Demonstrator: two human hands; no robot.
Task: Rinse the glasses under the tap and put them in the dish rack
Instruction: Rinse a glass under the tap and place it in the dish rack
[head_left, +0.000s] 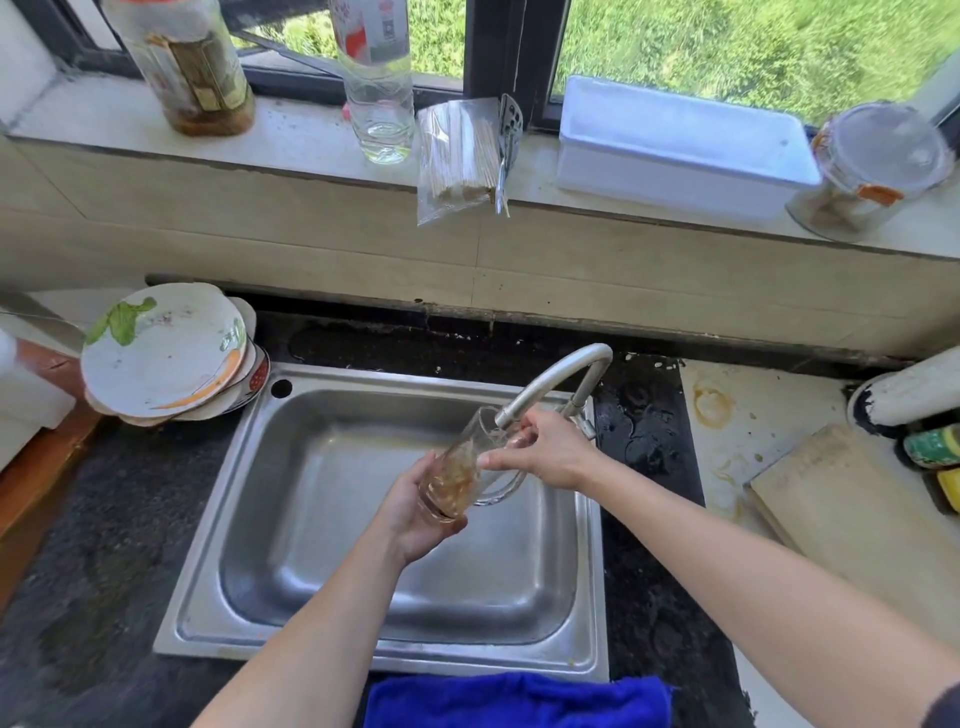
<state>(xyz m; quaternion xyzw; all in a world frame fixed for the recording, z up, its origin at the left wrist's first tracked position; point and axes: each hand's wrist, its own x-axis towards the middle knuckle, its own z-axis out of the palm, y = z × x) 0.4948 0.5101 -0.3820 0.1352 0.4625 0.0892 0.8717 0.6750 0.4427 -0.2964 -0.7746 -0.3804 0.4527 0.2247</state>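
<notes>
A clear glass mug (460, 470) with a handle and brownish residue inside is tilted over the steel sink (291, 519), its mouth right under the spout of the grey tap (550, 379). My left hand (410, 512) grips the mug's base from below. My right hand (545, 452) holds the mug near its rim and handle, fingers curled at the mouth next to the spout. I cannot make out a stream of water. No dish rack is in view.
A stack of plates (166, 353) sits left of the sink. A blue cloth (519, 701) lies at the front edge. A wooden board (852, 519) and bottles are at right. The windowsill holds bottles (379, 78), a skewer pack, a white box (680, 140) and a jar.
</notes>
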